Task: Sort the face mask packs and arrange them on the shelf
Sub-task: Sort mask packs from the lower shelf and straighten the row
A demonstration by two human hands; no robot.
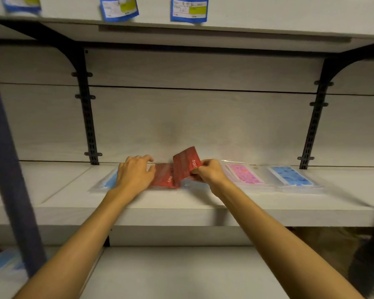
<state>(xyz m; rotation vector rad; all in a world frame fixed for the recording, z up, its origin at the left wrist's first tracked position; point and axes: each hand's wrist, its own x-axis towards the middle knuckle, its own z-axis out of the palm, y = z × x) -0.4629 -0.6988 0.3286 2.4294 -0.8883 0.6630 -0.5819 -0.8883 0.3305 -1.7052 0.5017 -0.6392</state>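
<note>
On the middle shelf (181,206) lie several mask packs in a row. My right hand (209,174) pinches a red mask pack (185,164) by its right edge and holds it tilted up off the shelf. A second red pack (164,176) lies flat beneath it, and my left hand (134,172) rests on its left side with fingers spread. A light blue pack (109,181) peeks out left of my left hand. To the right lie a pink pack (244,173) and a blue patterned pack (289,175).
The upper shelf's front edge carries blue-framed price labels (189,8). Black brackets (89,117) stand at both ends of the bay. A lower shelf (181,270) holds blue packs (0,264) at far left. A dark strap (11,169) hangs at left.
</note>
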